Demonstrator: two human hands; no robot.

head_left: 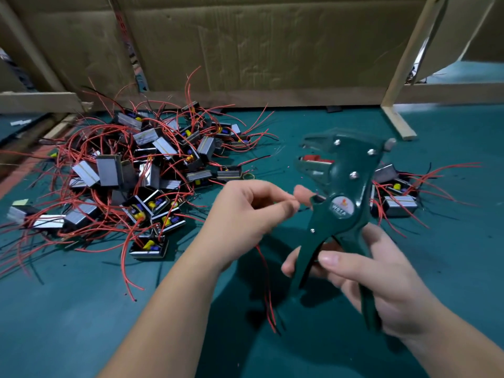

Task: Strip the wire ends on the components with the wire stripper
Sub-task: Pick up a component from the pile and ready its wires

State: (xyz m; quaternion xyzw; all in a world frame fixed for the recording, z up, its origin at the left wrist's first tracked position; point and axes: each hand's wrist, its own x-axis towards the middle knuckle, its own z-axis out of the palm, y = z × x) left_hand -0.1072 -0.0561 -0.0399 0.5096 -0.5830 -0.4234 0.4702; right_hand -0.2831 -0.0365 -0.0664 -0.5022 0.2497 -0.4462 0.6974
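Green table [81, 323]. Big pile of components [141, 170] with red wires covers its left half. Smaller pile [395, 195] at right, well apart. Wood strip [399, 124] lies far right. Cardboard [245, 50] stands along the back.

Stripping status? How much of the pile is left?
Done, probably: the small pile right of the wire stripper, though stripped ends are too small to confirm. In hand: left hand pinches a wire by the tool, right hand grips its handles. Left: the large pile, most of the components.
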